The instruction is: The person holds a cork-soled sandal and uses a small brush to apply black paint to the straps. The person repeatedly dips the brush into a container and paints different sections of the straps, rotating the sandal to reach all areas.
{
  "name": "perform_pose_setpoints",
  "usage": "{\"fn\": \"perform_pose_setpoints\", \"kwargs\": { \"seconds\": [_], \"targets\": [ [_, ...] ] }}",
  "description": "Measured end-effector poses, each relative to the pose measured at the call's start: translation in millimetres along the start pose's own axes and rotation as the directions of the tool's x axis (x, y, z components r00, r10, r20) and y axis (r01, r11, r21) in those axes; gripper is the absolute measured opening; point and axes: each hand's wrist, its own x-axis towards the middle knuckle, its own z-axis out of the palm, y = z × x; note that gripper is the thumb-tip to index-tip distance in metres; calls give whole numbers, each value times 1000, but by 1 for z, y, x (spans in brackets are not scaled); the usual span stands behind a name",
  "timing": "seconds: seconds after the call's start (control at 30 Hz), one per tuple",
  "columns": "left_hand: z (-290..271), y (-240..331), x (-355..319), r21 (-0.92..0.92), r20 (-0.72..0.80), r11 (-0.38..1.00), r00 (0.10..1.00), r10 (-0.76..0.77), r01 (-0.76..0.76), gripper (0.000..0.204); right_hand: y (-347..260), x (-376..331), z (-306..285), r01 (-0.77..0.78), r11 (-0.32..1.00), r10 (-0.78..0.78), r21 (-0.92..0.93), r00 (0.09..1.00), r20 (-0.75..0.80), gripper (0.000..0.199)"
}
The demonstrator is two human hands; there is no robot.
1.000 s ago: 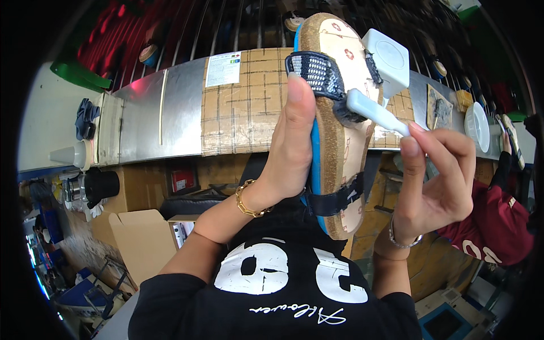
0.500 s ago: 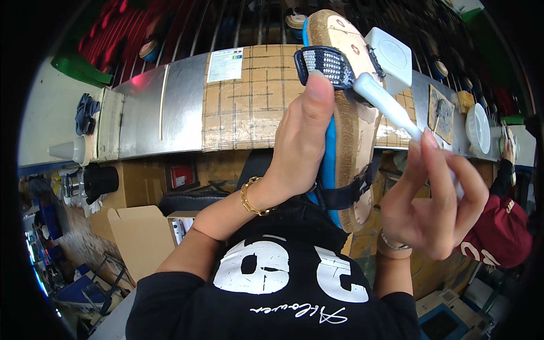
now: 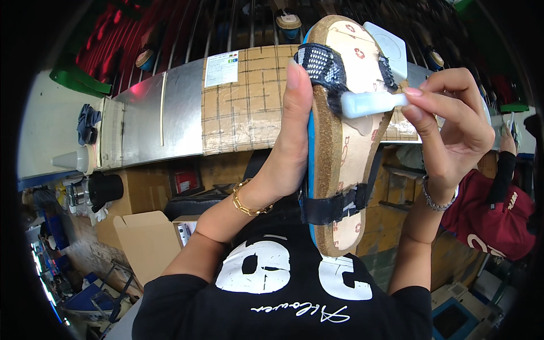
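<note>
An unfinished sandal (image 3: 337, 153) is held upright in front of me, its printed pale footbed turned toward the view. It has a brown cork-like side, a blue outer edge, a woven dark front strap (image 3: 322, 63) and a black rear strap (image 3: 323, 208). My left hand (image 3: 292, 122) is closed round its left side, thumb near the front strap. The fingers behind the sandal are hidden. My right hand (image 3: 453, 113) pinches a white-handled brush (image 3: 368, 104). Its wide end lies over the footbed, with a dark tuft against the inner side of the front strap.
A taped cardboard sheet (image 3: 243, 113) lies on the metal bench (image 3: 184, 107) beyond my hands. A white square container (image 3: 388, 48) stands behind the sandal. Further off, more sandals (image 3: 288, 21) sit on a roller conveyor. A co-worker in a maroon top (image 3: 493, 209) is at the right.
The sandal has turned so more of its footbed faces the view. My right hand has moved up, and the brush has swung from slanting to nearly level, its wide end lower and further left.
</note>
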Motion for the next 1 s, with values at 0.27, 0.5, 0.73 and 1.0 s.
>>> {"fn": "perform_pose_setpoints", "kwargs": {
  "seconds": [0.27, 0.5, 0.73, 1.0],
  "targets": [
    [2, -1, 2, -128, 13, 992, 1000, 11, -9, 100, -5, -6, -7, -6, 999, 8, -40, 998, 61, 28],
    [-4, -2, 2, -85, 33, 996, 999, 6, -3, 98, -15, -7, -10, 25, 997, -15, -76, 991, 133, 34],
    [-22, -6, 4, -632, 205, 774, 970, 134, 27, 94, -26, -13, -7, -8, 996, 21, -92, 989, 145, 34],
    [-12, -3, 1, 13, -136, 991, 981, 135, -135, 84, -30, -3, -15, -10, 994, 39, -105, 962, 270, 34]
  ]
}}
